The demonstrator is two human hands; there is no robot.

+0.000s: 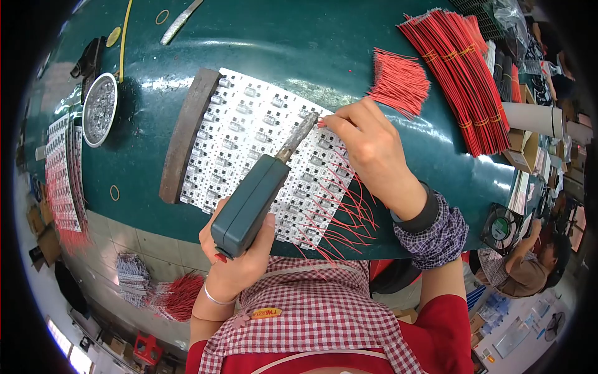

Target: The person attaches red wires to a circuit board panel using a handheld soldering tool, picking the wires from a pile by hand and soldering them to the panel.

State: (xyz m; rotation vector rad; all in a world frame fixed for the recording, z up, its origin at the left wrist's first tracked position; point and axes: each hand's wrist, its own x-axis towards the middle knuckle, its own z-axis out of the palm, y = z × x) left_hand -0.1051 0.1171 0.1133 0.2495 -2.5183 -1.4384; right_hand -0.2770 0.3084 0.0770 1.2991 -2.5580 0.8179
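You work at one green bench [299,43] carrying one white panel of circuit boards [249,134], one brown block [185,134] along the panel's far-left edge, and one soldering iron [252,199]. Two loose rubber rings [114,192] lie near the bench's left edge, beside one round metal dish [99,109]. One cooling fan [502,228] sits at the near right corner.

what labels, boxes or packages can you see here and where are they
Small orange oval label with red lettering: sewn on the checked apron, bottom centre.
Brown cardboard boxes: right table edge, beside the white tube.
Clear plastic bag: top right, crumpled and shiny, behind the bundled red wires.
No screens in view.
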